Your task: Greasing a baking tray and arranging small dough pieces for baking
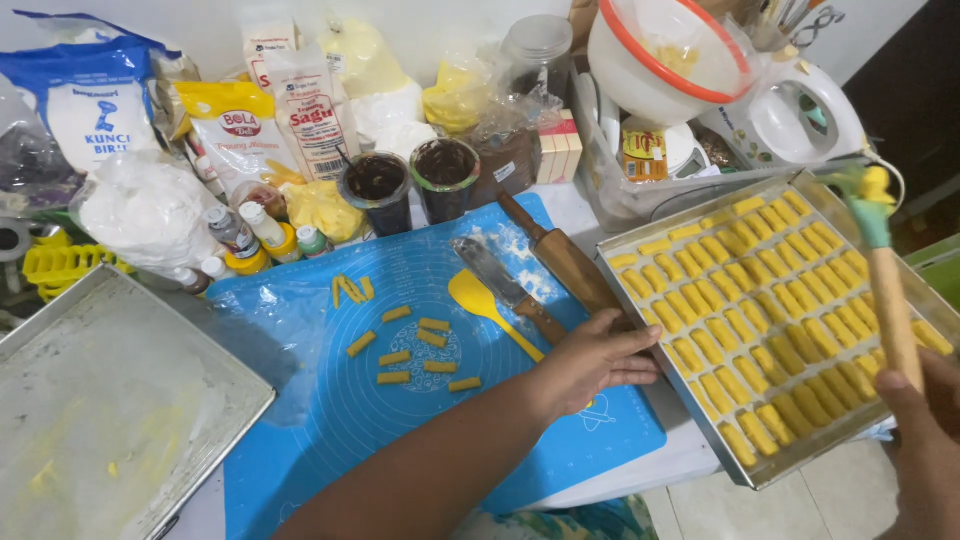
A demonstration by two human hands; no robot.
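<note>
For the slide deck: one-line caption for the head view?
Left hand rests on blue mat beside tray of yellow dough pieces; right hand holds a brush above it.

Single head view, looking steeply down, close over blue mat (400,400) and cookie tray (850,420).

Two hands: left hand (598,358), right hand (925,440). Two metal trays, the far-right tray (790,455) packed with too many yellow dough sticks (760,290) to count, the near-left tray (60,330) bare. About ten loose dough pieces (400,345) on one blue mat (330,420). Two dark-filled cups (410,175), one rolling pin (560,255), one yellow spatula (480,300), one brush (880,270).
</note>
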